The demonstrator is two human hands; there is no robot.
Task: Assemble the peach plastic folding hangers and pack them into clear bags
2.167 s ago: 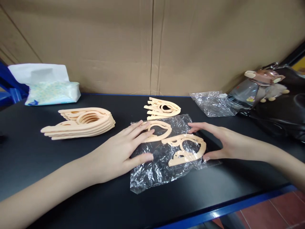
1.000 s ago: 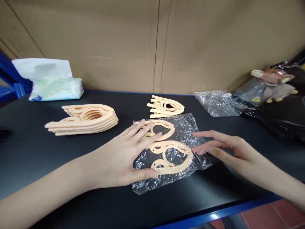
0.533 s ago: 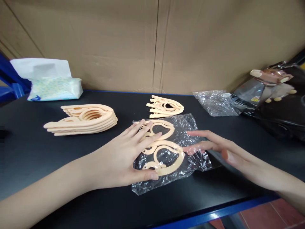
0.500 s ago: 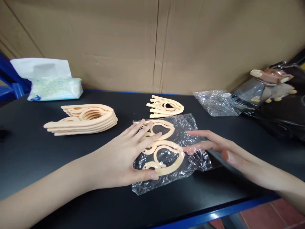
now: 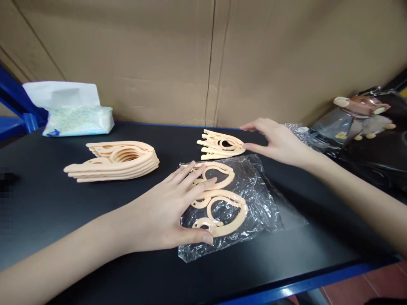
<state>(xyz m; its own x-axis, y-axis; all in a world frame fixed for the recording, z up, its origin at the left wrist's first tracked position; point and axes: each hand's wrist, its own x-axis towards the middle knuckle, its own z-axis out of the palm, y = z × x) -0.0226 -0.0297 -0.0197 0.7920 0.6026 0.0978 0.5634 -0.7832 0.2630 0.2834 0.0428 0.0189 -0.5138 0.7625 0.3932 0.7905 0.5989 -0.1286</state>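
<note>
My left hand (image 5: 168,207) lies flat with spread fingers on a clear plastic bag (image 5: 263,207). Inside the bag are two beige folding hangers (image 5: 235,222), side by side and partly covered by that hand. At the back, a small stack of beige folded hangers (image 5: 237,142) rests on the table. My right hand (image 5: 276,140) is at the stack's rounded right end, thumb and fingers apart and holding nothing. Its thumb tip is at the stack's edge; whether it touches I cannot tell. A taller pile of the same hangers (image 5: 136,163) sits to the left.
A tissue pack (image 5: 79,120) stands at the back left of the black table (image 5: 143,271). Another crumpled clear bag (image 5: 299,131) lies back right, beside a dark bag (image 5: 388,148) with a plush charm (image 5: 372,114). Cardboard (image 5: 159,63) walls off the back.
My right hand has left the right side of the plastic bag and moved up and back to the small hanger stack. The bag's right side has spread out. My left hand stays on it.
</note>
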